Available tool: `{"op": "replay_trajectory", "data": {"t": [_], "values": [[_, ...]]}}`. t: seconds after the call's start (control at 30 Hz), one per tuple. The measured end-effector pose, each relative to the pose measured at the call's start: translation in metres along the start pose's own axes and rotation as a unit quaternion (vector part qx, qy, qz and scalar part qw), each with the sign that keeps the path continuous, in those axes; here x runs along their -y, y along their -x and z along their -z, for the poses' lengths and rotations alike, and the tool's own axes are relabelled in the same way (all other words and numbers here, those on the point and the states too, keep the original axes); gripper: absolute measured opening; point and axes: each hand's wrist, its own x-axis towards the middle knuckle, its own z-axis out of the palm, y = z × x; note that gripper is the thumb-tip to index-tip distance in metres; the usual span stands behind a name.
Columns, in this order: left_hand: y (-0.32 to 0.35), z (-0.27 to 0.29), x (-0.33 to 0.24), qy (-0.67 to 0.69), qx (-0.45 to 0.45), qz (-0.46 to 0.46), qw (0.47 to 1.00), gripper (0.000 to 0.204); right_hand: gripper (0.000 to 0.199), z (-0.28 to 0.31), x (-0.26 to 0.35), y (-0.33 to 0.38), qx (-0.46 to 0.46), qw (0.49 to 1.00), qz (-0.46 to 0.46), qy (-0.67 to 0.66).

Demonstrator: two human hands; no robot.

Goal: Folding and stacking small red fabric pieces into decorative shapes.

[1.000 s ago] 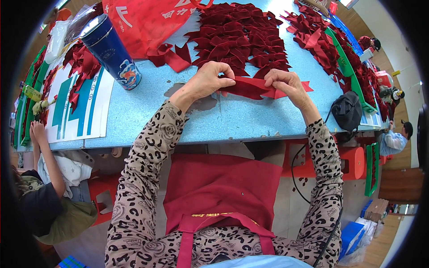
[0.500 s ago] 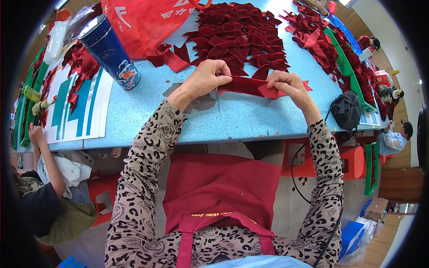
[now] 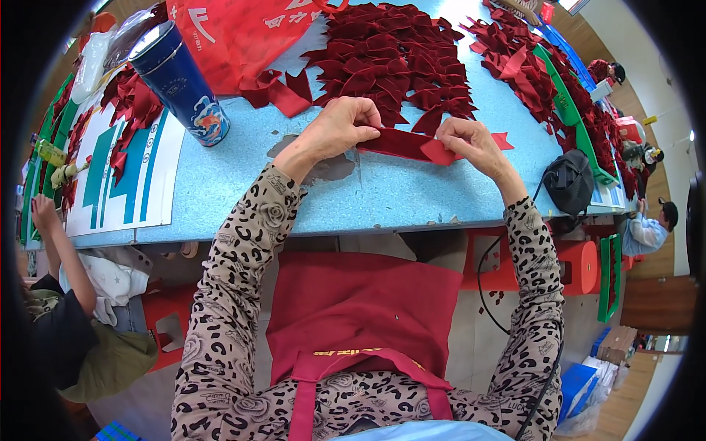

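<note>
A dark red ribbon (image 3: 397, 142) stretches between my two hands, just above the near part of the blue table. My left hand (image 3: 340, 132) pinches its left end between thumb and forefinger. At the other end, my right hand (image 3: 471, 142) grips the ribbon where it folds over, with a brighter red underside and a notched tail showing beside the fingers. Right behind the ribbon lie rows of dark red velvet bows (image 3: 390, 59). Two loose red ribbon pieces (image 3: 283, 92) rest left of those rows.
A blue tumbler (image 3: 180, 84) stands to the left, before a red bag (image 3: 235, 44). Further left is a white and teal board (image 3: 140, 176) with bows on it. On the right are a green tray (image 3: 573, 110) and a black pouch (image 3: 568, 182). Another person's arm (image 3: 70, 253) reaches in at left.
My hands stay almost in place, still holding the ribbon; the right fingers have shifted slightly at the fold. The other person's arm at left has moved a little left and up.
</note>
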Motion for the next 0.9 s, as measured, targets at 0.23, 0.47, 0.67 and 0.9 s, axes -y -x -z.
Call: {"op": "replay_trajectory", "data": {"t": [0.23,0.47,0.67,0.9], "values": [[0.0,-0.003,-0.003,-0.019,0.007,-0.016,1.0,0.013,0.038,-0.03,0.048,-0.025,-0.056,0.993,0.102,0.017],[0.003,-0.004,-0.012,0.0,-0.011,-0.039,0.999,0.021,0.019,-0.05,0.05,-0.039,-0.038,0.996,0.072,0.039],[0.005,0.004,-0.008,0.01,-0.046,-0.024,0.999,0.016,0.014,-0.058,0.056,-0.037,-0.151,0.977,0.134,0.071],[0.0,0.005,0.004,0.084,-0.063,-0.021,0.994,0.008,0.014,-0.061,0.057,-0.035,-0.204,0.96,0.163,0.106]]}}
